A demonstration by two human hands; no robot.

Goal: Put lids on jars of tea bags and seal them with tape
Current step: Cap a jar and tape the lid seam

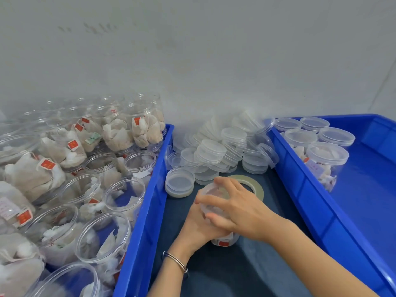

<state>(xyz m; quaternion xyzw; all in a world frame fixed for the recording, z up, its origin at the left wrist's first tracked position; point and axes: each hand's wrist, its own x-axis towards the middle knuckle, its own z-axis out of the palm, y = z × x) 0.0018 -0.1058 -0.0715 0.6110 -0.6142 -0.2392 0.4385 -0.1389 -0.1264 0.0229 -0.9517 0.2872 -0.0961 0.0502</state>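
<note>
A clear jar of tea bags [225, 242] stands on the dark table between two blue bins. My left hand [198, 227] grips its side from the left. My right hand [233, 205] curls over the clear lid [211, 195] on top of the jar, fingers round its rim. A roll of clear tape [256, 182] lies flat just behind my hands, partly hidden by the right hand. A heap of loose clear lids [216, 150] sits behind the tape.
The left blue bin [145, 221] holds several open jars of tea bags [102, 239]. The right blue bin [304, 185] holds several lidded jars [326, 156] at its far end. A lid on another tape roll [179, 183] sits left of my hands. A grey wall rises behind.
</note>
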